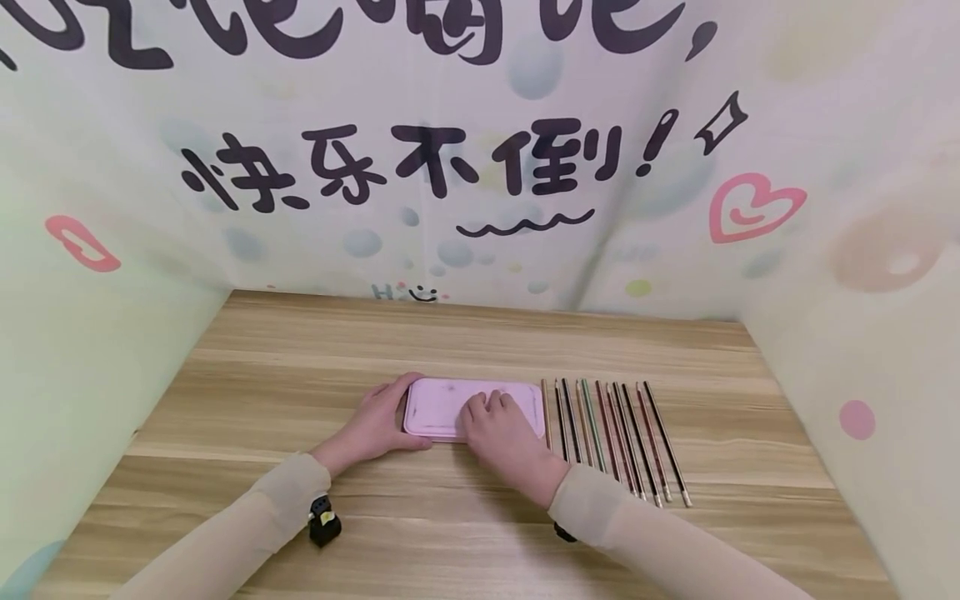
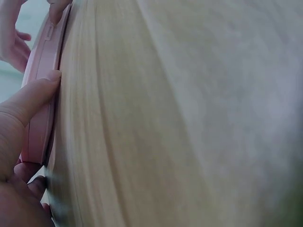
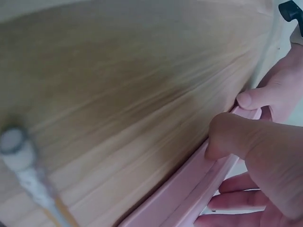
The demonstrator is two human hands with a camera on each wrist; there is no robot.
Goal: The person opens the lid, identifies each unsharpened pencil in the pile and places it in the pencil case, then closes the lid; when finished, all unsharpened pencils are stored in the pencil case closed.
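Note:
A flat pink pencil case lies with its lid down on the wooden table. My left hand grips its left end, thumb along the front side and fingers round the far corner. The right hand is over the front edge right of the middle, fingers bent above the lid. In the right wrist view, its thumb presses on the case's front side by the seam. The left wrist view shows my left thumb flat against that same side.
Several pencils lie side by side just right of the case, their eraser ends toward me, partly under my right sleeve. The table meets a printed wall at the back and walls on both sides.

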